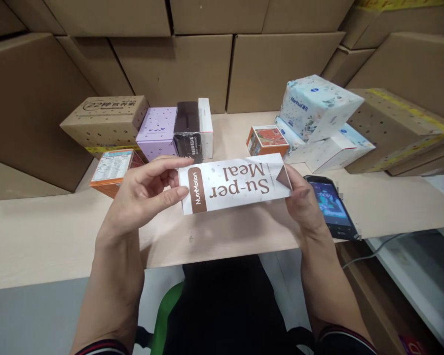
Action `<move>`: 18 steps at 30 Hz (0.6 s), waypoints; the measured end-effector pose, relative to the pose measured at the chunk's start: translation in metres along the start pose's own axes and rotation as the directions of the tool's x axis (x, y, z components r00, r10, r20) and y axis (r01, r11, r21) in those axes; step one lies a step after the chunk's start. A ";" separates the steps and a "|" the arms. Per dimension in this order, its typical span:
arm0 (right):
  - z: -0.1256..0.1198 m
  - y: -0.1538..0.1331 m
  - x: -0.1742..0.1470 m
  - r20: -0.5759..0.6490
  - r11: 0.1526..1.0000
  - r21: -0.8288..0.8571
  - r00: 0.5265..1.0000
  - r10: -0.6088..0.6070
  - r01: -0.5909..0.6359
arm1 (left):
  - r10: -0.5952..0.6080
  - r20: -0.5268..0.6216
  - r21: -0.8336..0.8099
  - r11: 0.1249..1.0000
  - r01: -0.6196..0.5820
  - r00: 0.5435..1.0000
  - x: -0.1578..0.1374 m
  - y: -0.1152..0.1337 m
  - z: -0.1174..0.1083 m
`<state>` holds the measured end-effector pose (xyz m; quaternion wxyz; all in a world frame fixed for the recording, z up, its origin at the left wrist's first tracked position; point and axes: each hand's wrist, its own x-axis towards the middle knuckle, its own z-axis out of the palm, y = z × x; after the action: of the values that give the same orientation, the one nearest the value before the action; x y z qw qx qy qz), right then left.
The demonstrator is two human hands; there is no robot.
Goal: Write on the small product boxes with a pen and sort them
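Note:
Between my two hands I hold a white carton (237,185) with brown "Su-per Meal" lettering, upside down to me, and a brown "NutriMotion" band at its left end. It is raised over the table's front part. My left hand (144,190) grips the left end, with the thumb on the near face and the fingers at the upper edge. My right hand (303,202) closes on the right end, its fingers partly hidden behind the carton. Just behind my left hand sits an orange and white box (113,167). To the right of my right hand lies a dark phone-like device (331,207), its screen lit.
On the wooden table (40,231) stand a brown printed carton (105,118), a purple box (157,130), a black box (187,123), a slim white box (206,128), an orange box (268,140) and tissue packs (318,106). Large cardboard boxes (170,69) wall the back.

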<state>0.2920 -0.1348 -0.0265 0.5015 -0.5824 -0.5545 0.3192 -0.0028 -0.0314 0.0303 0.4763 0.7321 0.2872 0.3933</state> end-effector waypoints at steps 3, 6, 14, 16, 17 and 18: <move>-0.001 -0.001 -0.003 -0.027 0.995 0.100 0.999 -0.026 0.028 | 0.098 0.012 0.062 0.993 -0.098 0.995 0.000 0.002 -0.004; -0.002 -0.002 -0.007 0.010 0.989 0.148 1.000 -0.016 0.014 | 0.105 0.059 0.090 0.990 -0.110 0.993 0.001 0.002 -0.008; -0.002 0.011 -0.034 0.088 0.976 0.193 0.990 -0.114 0.095 | 0.024 0.309 0.215 0.972 -0.094 0.951 -0.001 0.001 -0.014; 0.002 0.018 -0.043 0.074 0.973 0.185 0.986 -0.152 0.136 | -0.008 0.392 0.259 0.961 -0.102 0.920 -0.001 0.003 -0.015; 0.003 0.021 -0.047 0.076 0.976 0.175 0.986 -0.147 0.132 | -0.031 0.431 0.274 0.957 -0.098 0.902 -0.002 0.004 -0.014; 0.004 0.024 -0.051 0.083 0.980 0.159 0.988 -0.133 0.119 | -0.062 0.471 0.288 0.954 -0.087 0.880 -0.002 0.004 -0.014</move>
<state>0.2863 -0.1801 -0.0593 0.5374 -0.4903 -0.5870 0.3553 -0.0157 -0.0285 0.0368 0.4127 0.8715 0.2134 0.1567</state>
